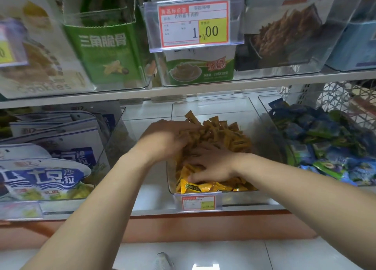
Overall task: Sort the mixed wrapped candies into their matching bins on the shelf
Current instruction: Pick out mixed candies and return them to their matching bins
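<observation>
Both hands are set into the clear bin (pixel 252 115) at the middle of the lower shelf. The orange wrapped candies (pixel 230 135) are heaped high toward its far wall and lie thinner along the near one. The right hand (pixel 213 164) is laid flat on the near part of the heap, its fingers spread and fairly straight, so it is read as open with nothing pinched. It is judged to be pressing the pile down or raking through it so that strays can be found.

The left hand (pixel 166 139) is placed further in, at the left flank of the heap. It is smeared by motion and its fingertips are buried among the wrappers, so it cannot be told whether anything is gripped.

Only orange wrappers can be made out in this bin. No off-colour piece is seen, though much is hidden under the hands.

Just to the right, a second clear bin (pixel 262 99) is filled with blue and green candies (pixel 325 135), separated by the bin walls so that the kinds do not mix. To the left, blue-and-white bags (pixel 50 168) are stacked in another bin. A small price label (pixel 198 202) is clipped to the near front of the middle bin, and a larger price label (pixel 193 23) is hung from the shelf above. The sorting is judged to be mid-course.
</observation>
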A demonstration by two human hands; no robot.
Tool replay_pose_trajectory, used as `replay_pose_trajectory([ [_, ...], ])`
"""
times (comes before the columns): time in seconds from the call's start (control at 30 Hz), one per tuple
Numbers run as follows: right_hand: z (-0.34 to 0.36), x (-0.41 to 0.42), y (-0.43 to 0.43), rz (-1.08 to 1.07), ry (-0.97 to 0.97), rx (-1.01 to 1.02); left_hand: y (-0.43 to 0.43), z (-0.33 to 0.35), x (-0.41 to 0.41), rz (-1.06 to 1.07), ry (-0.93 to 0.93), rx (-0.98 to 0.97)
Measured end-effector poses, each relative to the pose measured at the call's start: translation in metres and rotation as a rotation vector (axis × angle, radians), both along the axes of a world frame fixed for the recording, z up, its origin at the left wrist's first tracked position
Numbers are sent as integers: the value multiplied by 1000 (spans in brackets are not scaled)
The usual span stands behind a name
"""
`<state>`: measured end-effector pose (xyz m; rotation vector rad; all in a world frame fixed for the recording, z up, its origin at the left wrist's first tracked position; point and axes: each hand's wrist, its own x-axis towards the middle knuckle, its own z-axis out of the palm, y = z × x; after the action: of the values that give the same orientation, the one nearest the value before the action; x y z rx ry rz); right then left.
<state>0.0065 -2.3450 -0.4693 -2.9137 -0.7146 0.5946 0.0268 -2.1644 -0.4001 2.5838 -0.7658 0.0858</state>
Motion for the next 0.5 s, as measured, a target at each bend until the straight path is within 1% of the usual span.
replay_pose_trajectory([
  [0.07,-1,11,-10,-58,-53,-110,8,-6,3,1,26,-11],
  [0.2,19,41,-52,-220,-122,-313,19,-22,7,53,205,72],
  [0.27,31,48,-68,-235,-137,-412,21,-28,10,80,215,55],
  [0.33,38,50,-70,-236,-217,-461,20,-31,12,85,228,22],
  [0.37,41,49,-64,-232,-289,-406,20,-32,12,88,249,4],
  [0.4,41,47,-55,-215,-353,-274,19,-32,11,98,273,-17],
  [0.43,38,45,-44,-177,-364,-87,18,-32,11,110,297,-41],
  [0.47,33,41,-32,-126,-302,94,17,-32,9,120,328,-66],
  [0.5,27,36,-20,-72,-186,214,15,-30,7,123,357,-85],
])
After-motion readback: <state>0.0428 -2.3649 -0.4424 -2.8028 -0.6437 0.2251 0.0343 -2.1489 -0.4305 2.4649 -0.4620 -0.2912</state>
